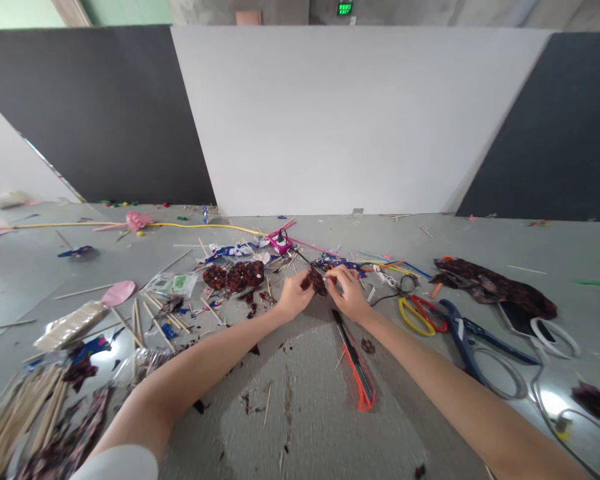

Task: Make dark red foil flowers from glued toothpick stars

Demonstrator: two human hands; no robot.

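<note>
Between my two hands is a small piece of dark red patterned fabric [318,281]. My left hand [296,294] pinches its left side, and my right hand [347,291] has its fingers closed at its right edge. Several round dark red fabric pieces [235,276] lie to the left of my left hand. An orange and black utility knife [356,367] rests on the floor below my right hand. Just beyond my hands lies blue patterned fabric [337,263].
Red and yellow scissors [423,316], blue-handled cutters [461,337], a white cable and a dark cloth bundle [495,290] lie right. A pink power socket [280,242] sits ahead. Wooden sticks [35,407], plastic packets [73,325] and scraps cover the left. A white panel [350,120] stands behind.
</note>
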